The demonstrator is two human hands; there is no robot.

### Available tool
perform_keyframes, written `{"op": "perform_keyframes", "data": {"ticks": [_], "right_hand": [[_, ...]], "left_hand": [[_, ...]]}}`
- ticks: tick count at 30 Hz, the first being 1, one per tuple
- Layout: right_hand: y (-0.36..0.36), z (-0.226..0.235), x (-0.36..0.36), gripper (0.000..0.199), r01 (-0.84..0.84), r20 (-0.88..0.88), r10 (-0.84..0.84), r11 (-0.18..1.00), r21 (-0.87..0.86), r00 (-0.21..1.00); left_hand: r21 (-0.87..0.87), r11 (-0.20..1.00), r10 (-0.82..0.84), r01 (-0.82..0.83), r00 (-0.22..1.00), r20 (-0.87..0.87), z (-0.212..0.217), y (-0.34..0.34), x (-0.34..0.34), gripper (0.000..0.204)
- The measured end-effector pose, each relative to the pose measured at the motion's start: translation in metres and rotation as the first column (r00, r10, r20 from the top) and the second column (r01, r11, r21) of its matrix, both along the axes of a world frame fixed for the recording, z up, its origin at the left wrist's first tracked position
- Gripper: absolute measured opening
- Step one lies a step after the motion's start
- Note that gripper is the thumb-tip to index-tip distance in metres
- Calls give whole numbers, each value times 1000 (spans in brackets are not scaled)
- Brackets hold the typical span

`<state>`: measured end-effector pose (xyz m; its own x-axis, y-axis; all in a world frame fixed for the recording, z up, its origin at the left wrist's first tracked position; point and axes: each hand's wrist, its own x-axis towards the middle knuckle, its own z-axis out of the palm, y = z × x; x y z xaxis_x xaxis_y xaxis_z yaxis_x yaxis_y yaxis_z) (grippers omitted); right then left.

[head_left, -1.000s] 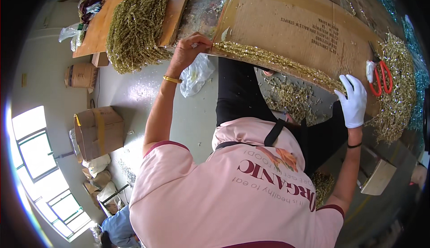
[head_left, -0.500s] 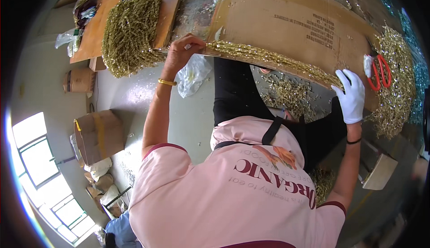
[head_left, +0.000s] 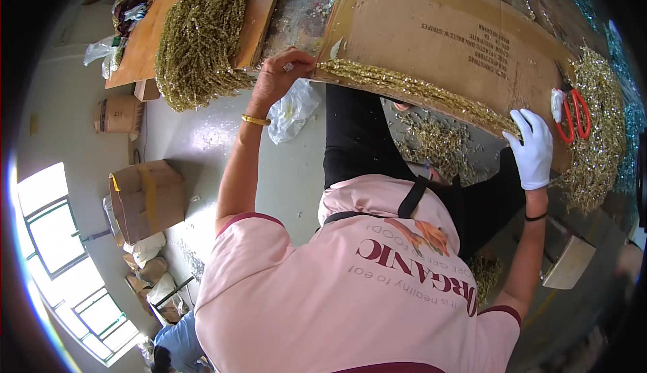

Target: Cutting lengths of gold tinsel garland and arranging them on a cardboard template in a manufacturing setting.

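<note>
A long bundle of gold tinsel strands (head_left: 418, 91) runs along the near edge of a flat cardboard sheet (head_left: 397, 26) on the table. At its left end is my bare left hand (head_left: 284, 73), its fingers pinched on the strands. My right hand (head_left: 531, 149), in a white glove, has its fingertips and thumb closed round the bundle's right end. Just right of that hand lie red-handled scissors (head_left: 573, 117), with something white wrapped about one part. Beyond them a heap of loose gold tinsel (head_left: 596, 113) hangs over the table edge.
A thick gold tinsel bunch (head_left: 202, 39) drapes over a wooden board (head_left: 135, 56) at left. Blue tinsel (head_left: 627, 90) lies far right. Under the table are tinsel scraps (head_left: 435, 140) and a clear plastic bag (head_left: 293, 110). A cardboard box (head_left: 148, 198) and a person in blue (head_left: 180, 343) are at left.
My right hand has shifted slightly right and nearer to me at the bundle's end. The left hand stays at the other end. The view has tilted a little.
</note>
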<state>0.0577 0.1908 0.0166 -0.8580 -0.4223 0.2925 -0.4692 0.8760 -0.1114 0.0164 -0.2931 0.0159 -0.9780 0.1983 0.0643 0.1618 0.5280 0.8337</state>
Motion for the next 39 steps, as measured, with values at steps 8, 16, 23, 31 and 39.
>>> {"op": "perform_keyframes", "data": {"ticks": [8, 16, 23, 31, 39], "right_hand": [[3, 3, 1, 43, 63, 46, -63, 998, 1, 997], [6, -6, 2, 43, 49, 0, -49, 995, -92, 999], [1, -8, 1, 41, 57, -35, -61, 993, -107, 998], [8, -8, 1, 39, 51, -4, -52, 990, -130, 999], [28, 5, 8, 24, 100, 4, -110, 884, -457, 994]], "left_hand": [[-166, 986, -13, 12, 1000, -4, -3, 1, -8, 12], [-303, 951, -184, 60, 897, -401, 67, 111, 0, 31], [-204, 859, -502, 470, 696, -512, 12, 284, 3, 26], [-165, 853, -507, 495, 712, -486, -23, 302, -3, 20], [-177, 880, -465, 441, 726, -507, -25, 304, 1, 15]]}}
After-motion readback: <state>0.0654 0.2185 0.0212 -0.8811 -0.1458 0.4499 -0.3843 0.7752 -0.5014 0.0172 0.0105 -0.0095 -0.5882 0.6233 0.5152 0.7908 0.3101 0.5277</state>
